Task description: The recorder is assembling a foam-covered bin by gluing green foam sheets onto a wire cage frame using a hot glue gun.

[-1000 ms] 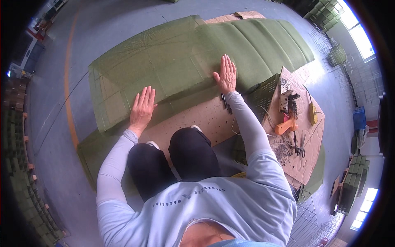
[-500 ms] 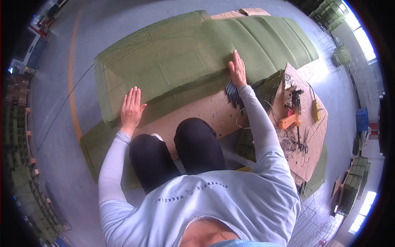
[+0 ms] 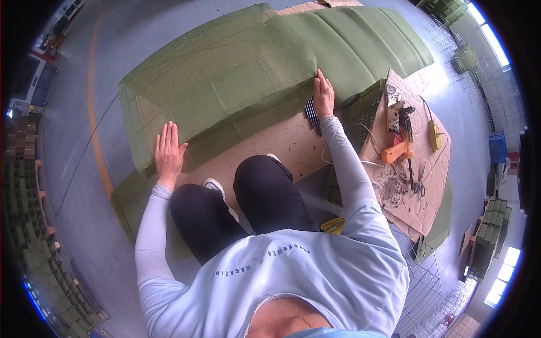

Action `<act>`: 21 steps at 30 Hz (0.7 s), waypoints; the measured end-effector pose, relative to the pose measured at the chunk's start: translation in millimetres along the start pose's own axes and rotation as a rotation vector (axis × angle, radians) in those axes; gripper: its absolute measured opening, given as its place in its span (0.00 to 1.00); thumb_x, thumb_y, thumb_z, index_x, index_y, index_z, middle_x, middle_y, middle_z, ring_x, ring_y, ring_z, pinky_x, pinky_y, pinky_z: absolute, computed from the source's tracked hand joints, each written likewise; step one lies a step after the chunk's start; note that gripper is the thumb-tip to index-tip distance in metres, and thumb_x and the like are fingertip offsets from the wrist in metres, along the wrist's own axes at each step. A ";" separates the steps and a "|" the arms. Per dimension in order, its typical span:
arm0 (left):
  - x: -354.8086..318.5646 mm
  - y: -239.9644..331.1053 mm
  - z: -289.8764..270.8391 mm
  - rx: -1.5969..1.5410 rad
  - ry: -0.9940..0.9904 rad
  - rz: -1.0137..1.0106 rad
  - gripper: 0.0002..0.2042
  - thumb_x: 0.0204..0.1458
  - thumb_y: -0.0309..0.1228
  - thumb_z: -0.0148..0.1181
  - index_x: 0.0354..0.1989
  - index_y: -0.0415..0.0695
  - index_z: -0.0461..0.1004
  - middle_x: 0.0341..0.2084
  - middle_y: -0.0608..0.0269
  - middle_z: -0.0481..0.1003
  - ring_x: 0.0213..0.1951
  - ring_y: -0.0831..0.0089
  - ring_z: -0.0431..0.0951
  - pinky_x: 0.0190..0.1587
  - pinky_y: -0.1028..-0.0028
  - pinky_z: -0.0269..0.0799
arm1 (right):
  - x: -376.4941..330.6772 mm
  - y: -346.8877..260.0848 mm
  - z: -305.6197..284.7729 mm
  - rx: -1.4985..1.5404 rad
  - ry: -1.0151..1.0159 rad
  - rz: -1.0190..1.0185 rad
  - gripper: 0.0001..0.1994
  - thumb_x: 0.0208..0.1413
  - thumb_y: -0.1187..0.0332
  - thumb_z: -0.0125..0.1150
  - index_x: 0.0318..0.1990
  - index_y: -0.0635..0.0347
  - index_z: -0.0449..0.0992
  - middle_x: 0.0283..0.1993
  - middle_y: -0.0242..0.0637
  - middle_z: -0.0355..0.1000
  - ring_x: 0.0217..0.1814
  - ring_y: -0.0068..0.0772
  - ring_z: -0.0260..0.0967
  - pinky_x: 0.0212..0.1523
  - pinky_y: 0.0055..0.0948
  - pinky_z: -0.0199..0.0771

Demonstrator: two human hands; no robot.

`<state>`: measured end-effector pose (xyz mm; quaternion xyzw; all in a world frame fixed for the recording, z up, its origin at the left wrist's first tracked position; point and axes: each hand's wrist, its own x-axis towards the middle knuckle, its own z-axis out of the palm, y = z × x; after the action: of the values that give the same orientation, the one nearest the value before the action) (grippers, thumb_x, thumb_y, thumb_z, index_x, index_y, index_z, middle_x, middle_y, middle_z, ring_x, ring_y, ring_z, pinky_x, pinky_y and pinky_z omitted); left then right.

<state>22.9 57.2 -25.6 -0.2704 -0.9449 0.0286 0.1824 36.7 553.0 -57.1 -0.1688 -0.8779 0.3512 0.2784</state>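
A large box-like wire frame wrapped in see-through green mesh (image 3: 208,73) lies before me on cardboard. My left hand (image 3: 168,155) rests flat against its near edge toward the left, fingers stretched and together. At its near right corner my right hand (image 3: 323,97) is laid along the edge, fingers straight and palm turned inward. Neither hand grips anything. Close by my right hand lies a bunch of thin black sticks (image 3: 313,117), partly covered by that arm. Ribbed green mesh panels (image 3: 360,48) extend beyond the frame to the right.
A cardboard-topped crate (image 3: 366,121) at my right bears an orange glue gun (image 3: 396,152), scissors (image 3: 419,181) and a yellow power strip (image 3: 434,135) with cord. A roll of yellow tape (image 3: 332,225) is beside my thigh. Stacked green goods (image 3: 34,242) line the left side.
The view has shifted, and the mesh frame now appears slightly higher and farther left. Both hands stay flat along its near edge; my left hand appears a little farther left.
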 end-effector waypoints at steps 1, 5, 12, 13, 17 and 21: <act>0.6 0.2 0.0 0.002 0.001 0.003 0.33 0.64 0.53 0.39 0.71 0.45 0.53 0.71 0.62 0.55 0.71 0.65 0.54 0.70 0.59 0.53 | 3.0 1.0 -0.9 -0.032 0.067 -0.018 0.23 0.68 0.59 0.43 0.66 0.60 0.62 0.61 0.53 0.68 0.64 0.52 0.63 0.66 0.43 0.61; 1.6 -0.3 0.3 -0.015 0.006 0.018 0.32 0.64 0.52 0.39 0.71 0.44 0.53 0.70 0.62 0.55 0.70 0.64 0.55 0.70 0.59 0.53 | -0.4 0.6 8.5 -0.072 0.197 -0.059 0.21 0.69 0.60 0.42 0.62 0.63 0.66 0.63 0.50 0.67 0.65 0.47 0.63 0.70 0.43 0.52; -1.7 3.5 -0.9 -0.024 0.005 0.026 0.32 0.65 0.51 0.39 0.71 0.43 0.53 0.70 0.61 0.56 0.70 0.62 0.55 0.69 0.59 0.54 | 8.4 -13.2 13.5 0.072 0.212 0.201 0.15 0.65 0.59 0.49 0.49 0.58 0.76 0.42 0.50 0.77 0.49 0.51 0.73 0.56 0.43 0.66; -2.0 3.9 -1.4 -0.026 0.003 0.019 0.32 0.65 0.51 0.39 0.71 0.43 0.53 0.70 0.61 0.56 0.70 0.62 0.55 0.69 0.59 0.54 | 13.5 -14.6 11.3 0.090 0.199 0.219 0.14 0.64 0.59 0.50 0.45 0.58 0.78 0.37 0.51 0.77 0.45 0.53 0.74 0.50 0.44 0.70; -2.8 1.2 -1.7 -0.030 -0.010 0.009 0.32 0.64 0.51 0.39 0.71 0.42 0.53 0.70 0.60 0.56 0.70 0.62 0.55 0.69 0.59 0.54 | 16.2 -15.5 2.2 0.146 0.142 0.222 0.14 0.62 0.59 0.53 0.39 0.60 0.78 0.34 0.52 0.76 0.40 0.56 0.74 0.42 0.46 0.71; 0.2 0.3 -3.3 -0.023 -0.024 0.006 0.32 0.65 0.51 0.39 0.70 0.42 0.54 0.70 0.60 0.56 0.70 0.62 0.55 0.69 0.58 0.53 | 26.3 -8.7 -6.3 0.101 0.030 0.183 0.15 0.62 0.58 0.53 0.40 0.61 0.78 0.34 0.51 0.76 0.39 0.56 0.74 0.41 0.46 0.71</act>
<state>24.1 57.4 -22.6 -0.2749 -0.9464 0.0214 0.1680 19.0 563.2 -37.3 -0.2391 -0.8359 0.4161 0.2664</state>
